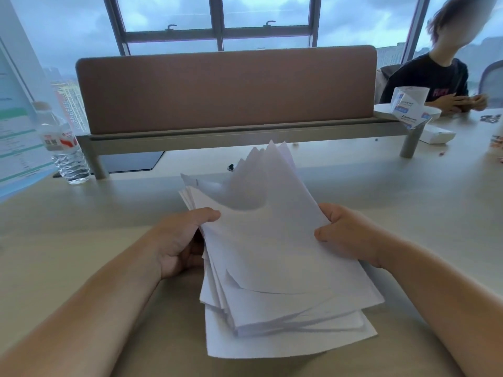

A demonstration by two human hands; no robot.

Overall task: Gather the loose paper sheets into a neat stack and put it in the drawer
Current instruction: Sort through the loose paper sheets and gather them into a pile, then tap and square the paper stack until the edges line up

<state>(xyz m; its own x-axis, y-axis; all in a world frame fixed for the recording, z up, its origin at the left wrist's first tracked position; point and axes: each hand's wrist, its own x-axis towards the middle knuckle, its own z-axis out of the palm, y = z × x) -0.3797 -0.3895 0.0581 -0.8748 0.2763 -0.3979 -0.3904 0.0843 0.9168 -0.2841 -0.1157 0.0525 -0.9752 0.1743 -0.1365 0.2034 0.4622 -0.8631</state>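
At centre frame, left hand (178, 240) and right hand (344, 232) grip the ragged paper stack (272, 254) by its sides; squaring comes next, probably tapping its edges on the desk (408, 191).

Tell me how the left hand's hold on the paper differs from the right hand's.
The left hand grips the paper sheets at their left edge, thumb on top pointing right; the right hand grips the right edge, thumb pointing left. The left hand's palm faces the camera; the right shows its back. Both pinch the same uneven stack above the desk.
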